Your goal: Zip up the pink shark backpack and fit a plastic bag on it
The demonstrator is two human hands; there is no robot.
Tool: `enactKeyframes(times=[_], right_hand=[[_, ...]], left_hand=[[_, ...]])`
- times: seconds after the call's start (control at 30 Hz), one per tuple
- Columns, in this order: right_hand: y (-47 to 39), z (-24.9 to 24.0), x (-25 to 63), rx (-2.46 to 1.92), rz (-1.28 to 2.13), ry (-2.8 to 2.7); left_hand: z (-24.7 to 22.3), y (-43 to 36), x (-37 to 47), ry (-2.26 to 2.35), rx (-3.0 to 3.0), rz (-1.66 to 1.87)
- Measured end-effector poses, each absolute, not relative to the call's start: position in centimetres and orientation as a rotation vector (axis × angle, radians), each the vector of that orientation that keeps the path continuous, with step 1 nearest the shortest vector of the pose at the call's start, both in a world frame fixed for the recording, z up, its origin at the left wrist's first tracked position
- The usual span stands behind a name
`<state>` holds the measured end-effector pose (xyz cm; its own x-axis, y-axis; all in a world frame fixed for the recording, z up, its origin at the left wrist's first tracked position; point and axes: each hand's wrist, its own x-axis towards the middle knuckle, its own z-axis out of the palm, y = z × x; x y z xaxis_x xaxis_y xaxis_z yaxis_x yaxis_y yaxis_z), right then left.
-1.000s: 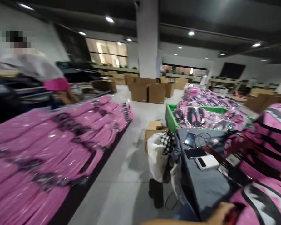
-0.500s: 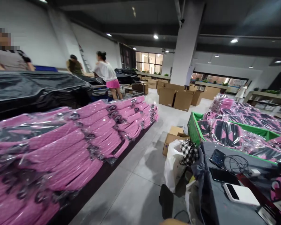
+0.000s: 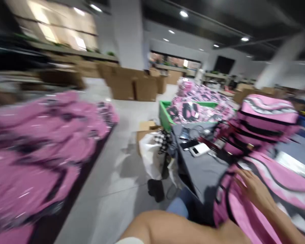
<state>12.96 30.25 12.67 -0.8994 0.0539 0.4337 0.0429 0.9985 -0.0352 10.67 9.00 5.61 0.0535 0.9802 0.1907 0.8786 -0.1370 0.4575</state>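
A pink backpack point(image 3: 244, 210) with black trim and a white wavy band lies on the grey table at the lower right. My right hand point(image 3: 254, 188) rests on its side panel, fingers stretched out over the pink cloth. Across the bottom reaches my left forearm; my left hand point(image 3: 231, 232) is at the lower edge against the same backpack, its fingers hidden. Behind it, more pink backpacks point(image 3: 268, 117) are stacked up. A clear plastic wrapper or sheet point(image 3: 295, 164) lies on the right. The whole picture is smeared by motion.
On the grey table point(image 3: 205, 173) are a white device point(image 3: 199, 149), phones and cables. Wrapped pink bags fill a green-edged bin point(image 3: 165, 113) beyond. A white plastic bag point(image 3: 151, 154) stands on the floor. Pink goods point(image 3: 40, 135) are piled left; cardboard boxes point(image 3: 122, 84) stand behind.
My view has swung to the right. The table's pink backpacks and both my arms have come into sight, while the people at the left have mostly gone out of view.
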Motion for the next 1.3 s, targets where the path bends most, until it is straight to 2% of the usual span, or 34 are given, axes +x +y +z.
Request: enactKeyframes(times=[0.13,0.23,0.37,0.47,0.57,0.67,0.73,0.9,1.07,1.2,1.3], right_hand=[[25.9,14.4,25.9,-0.039,-0.039,-2.626],[19.8,12.9,31.3,-0.123,-0.086,-2.618],[14.7,7.8,33.0,-0.412,-0.13,-2.367],[12.6,4.7,32.4,-0.587,0.033,-2.125],[11.1,3.2,31.9,-0.744,0.243,-1.895],[11.3,2.7,33.1,-0.955,0.357,-1.621],[13.1,2.7,34.8,-1.103,0.44,-1.416],[23.2,4.2,36.5,-1.186,0.777,-1.188],[32.4,6.0,34.0,-1.218,0.853,-1.265],[28.7,6.6,34.0,-1.261,0.709,-1.271],[20.7,6.4,33.2,-1.076,0.371,-1.538]], left_hand=[[6.1,10.3,13.4,1.799,2.387,0.77],[5.9,10.2,14.6,1.776,2.47,0.914],[6.5,8.9,15.7,1.544,2.676,1.083],[7.7,8.7,14.9,1.341,2.816,1.252],[8.2,10.2,13.1,1.432,2.981,1.12],[7.3,11.9,11.4,1.365,3.135,0.791],[6.4,12.1,10.6,1.233,3.175,0.7],[5.9,10.6,10.0,1.111,3.2,0.847],[7.7,10.9,9.6,1.009,3.136,0.975],[7.5,11.8,4.7,1.417,2.71,1.175],[7.1,12.8,0.5,1.678,2.283,0.958]])
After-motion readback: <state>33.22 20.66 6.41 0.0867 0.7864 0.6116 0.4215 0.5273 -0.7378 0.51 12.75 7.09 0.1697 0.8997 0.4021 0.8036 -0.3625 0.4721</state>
